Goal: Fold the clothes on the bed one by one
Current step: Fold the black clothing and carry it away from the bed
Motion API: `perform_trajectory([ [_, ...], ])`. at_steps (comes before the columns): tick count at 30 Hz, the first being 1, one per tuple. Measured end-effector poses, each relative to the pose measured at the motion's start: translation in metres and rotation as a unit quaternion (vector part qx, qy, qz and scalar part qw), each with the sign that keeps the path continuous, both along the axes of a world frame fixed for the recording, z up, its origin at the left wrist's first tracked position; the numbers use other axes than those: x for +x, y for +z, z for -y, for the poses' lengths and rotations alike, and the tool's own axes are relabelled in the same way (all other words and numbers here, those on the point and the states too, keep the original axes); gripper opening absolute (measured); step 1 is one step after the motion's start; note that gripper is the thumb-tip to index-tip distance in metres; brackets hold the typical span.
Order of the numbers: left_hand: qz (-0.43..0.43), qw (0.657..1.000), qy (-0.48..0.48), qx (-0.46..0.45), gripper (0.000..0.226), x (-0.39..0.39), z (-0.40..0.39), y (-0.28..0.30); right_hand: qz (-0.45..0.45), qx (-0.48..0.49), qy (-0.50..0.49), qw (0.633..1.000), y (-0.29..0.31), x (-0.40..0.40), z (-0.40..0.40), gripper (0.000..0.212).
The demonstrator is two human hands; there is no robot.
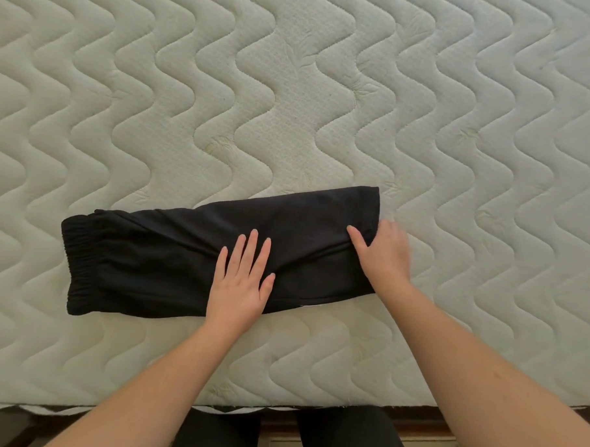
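Quilted mattress (326, 89), folded black trousers (156, 261), possibly fleece

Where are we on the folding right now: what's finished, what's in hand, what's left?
Done: the black pants lie folded lengthwise into a narrow strip on the mattress. In hand: the left hand presses the middle flat while the right hand grips the leg end. Left: folding that end across. No other clothes are in view.

One black garment (191, 252), one mattress (292, 88), two hands: left hand (242, 282), right hand (383, 252).
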State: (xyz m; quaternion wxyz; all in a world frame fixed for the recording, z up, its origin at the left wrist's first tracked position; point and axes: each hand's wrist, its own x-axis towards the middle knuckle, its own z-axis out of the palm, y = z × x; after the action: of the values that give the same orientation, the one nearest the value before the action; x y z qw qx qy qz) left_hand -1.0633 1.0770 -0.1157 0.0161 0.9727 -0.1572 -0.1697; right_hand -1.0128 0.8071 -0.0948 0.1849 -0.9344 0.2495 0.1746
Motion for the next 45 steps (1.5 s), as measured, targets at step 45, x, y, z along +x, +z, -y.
perform_trajectory([
  [45, -0.049, 0.881, 0.301, -0.361, 0.045, 0.099, -0.119, 0.054, 0.135, 0.126, 0.067, 0.981, 0.138, -0.011, -0.201, 0.055],
])
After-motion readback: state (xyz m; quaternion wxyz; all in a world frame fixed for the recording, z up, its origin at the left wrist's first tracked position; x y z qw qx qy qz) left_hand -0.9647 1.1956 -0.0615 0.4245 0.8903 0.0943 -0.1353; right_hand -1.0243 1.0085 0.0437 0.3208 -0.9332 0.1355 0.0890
